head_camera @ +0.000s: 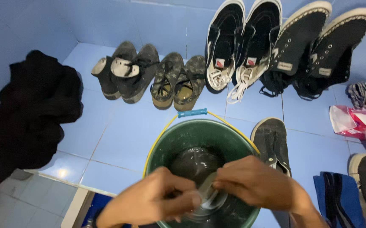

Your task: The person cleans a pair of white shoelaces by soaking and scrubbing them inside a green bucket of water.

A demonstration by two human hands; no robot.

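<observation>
Pinching a small clear plastic packet point(210, 196) between both hands, I hold it right over the green bucket point(170, 139), low above the dark water inside. My left hand point(153, 202) grips one side with thumb and fingers closed on it, and my right hand point(255, 181) does the same on the other, knuckles nearly touching. To do this well, I judge I should keep the packet centred over the bucket's mouth and pull the two sides apart evenly, so nothing lands on the blue floor point(107, 139). Just right of my right hand lies a black shoe point(271, 139), touching the bucket's side; beyond the bucket's blue-gripped yellow handle point(192, 113) stand four pairs of shoes point(242, 50) against the wall.
</observation>
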